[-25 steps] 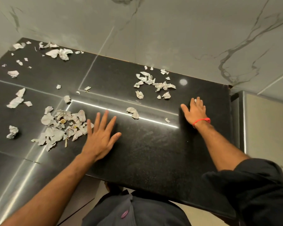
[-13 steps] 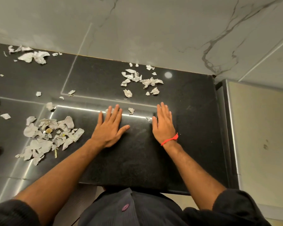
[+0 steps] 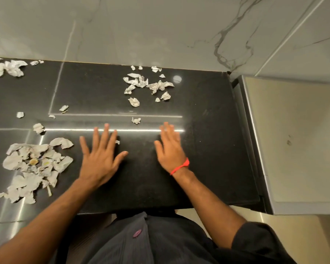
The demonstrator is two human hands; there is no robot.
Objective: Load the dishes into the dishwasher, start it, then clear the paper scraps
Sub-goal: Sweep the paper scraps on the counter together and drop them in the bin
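Both grips wide: left hand (image 3: 100, 161) and right hand (image 3: 170, 149) flat on counter (image 3: 208, 149), holding nothing. Scrap-clearing step; next, gather paper scraps (image 3: 36, 166), frame left.

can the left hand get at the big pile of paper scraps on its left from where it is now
Probably yes. The left hand lies flat and open on the black counter, and the big pile of paper scraps sits just to its left on the same surface with nothing between them, so a sideways sweep should meet it.

Left hand (image 3: 99, 161) and right hand (image 3: 171, 151) flat on the counter (image 3: 208, 149) near its front edge, scrap pile (image 3: 34, 166) left of them, scrap cluster (image 3: 147, 84) by the back edge
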